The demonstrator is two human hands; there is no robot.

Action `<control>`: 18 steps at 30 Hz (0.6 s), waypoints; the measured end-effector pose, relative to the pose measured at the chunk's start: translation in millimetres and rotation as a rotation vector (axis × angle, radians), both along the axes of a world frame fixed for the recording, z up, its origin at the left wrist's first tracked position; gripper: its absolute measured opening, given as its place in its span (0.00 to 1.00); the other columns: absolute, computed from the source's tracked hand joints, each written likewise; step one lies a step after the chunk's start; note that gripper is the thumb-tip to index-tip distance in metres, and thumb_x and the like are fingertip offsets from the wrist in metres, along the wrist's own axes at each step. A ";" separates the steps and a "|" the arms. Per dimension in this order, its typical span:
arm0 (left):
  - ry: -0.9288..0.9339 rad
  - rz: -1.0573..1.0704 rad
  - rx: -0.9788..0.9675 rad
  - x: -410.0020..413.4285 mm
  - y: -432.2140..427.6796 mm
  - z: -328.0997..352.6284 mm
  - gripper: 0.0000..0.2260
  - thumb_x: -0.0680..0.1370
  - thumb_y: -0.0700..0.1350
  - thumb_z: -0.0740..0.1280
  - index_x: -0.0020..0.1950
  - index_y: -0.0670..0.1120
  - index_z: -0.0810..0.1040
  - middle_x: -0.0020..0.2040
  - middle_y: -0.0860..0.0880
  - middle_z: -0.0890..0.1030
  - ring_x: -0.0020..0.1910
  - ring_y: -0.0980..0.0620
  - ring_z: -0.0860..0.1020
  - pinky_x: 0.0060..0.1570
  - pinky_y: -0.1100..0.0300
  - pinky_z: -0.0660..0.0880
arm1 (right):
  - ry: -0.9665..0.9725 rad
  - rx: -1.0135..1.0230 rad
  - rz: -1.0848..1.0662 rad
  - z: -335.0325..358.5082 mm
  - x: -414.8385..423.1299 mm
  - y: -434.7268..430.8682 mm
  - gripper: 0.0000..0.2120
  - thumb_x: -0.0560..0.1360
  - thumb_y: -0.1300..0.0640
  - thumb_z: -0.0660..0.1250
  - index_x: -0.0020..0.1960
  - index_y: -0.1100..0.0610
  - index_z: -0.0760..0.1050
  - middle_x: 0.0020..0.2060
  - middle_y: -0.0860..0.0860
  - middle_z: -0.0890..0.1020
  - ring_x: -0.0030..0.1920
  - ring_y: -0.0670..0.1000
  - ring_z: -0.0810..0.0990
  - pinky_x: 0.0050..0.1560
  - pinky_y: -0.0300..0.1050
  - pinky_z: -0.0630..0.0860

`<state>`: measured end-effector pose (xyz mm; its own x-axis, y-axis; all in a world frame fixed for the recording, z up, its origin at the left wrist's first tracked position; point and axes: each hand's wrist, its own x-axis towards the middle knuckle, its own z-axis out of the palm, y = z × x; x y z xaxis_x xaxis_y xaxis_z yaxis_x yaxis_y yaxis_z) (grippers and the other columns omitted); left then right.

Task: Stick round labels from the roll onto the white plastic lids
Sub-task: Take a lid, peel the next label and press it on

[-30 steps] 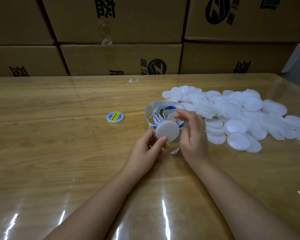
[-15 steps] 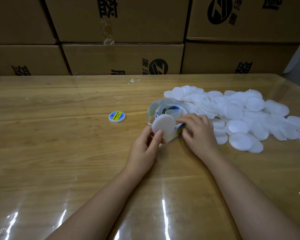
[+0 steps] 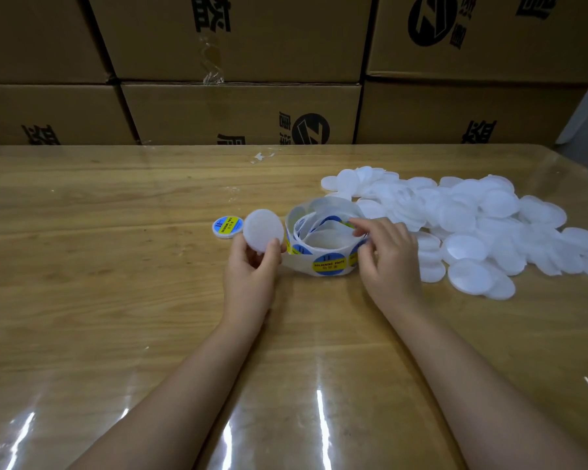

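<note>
Bench (image 3: 116,300): lid pile (image 3: 472,225) sat right, label roll (image 3: 323,245) stood centre with right hand (image 3: 387,259) pinching its right wall, left hand (image 3: 252,273) just left of it gripped blank lid (image 3: 263,231) at its fingertips, labelled lid (image 3: 227,226) lay just behind.

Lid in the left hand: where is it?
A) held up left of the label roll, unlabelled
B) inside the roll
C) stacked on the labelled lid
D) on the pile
A: the left hand grips the lid just left of the label roll, its face bare.
</note>
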<state>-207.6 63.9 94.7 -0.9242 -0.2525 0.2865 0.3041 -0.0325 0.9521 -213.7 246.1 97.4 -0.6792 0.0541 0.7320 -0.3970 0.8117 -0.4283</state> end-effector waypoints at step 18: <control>0.143 0.193 -0.767 0.0 3.0 -8.0 0.05 0.78 0.52 0.57 0.44 0.56 0.70 0.28 0.58 0.71 0.34 0.56 0.70 0.47 0.63 0.55 | -0.068 0.099 0.209 -3.3 2.8 -6.2 0.10 0.70 0.66 0.69 0.49 0.57 0.81 0.41 0.51 0.76 0.44 0.50 0.70 0.46 0.39 0.68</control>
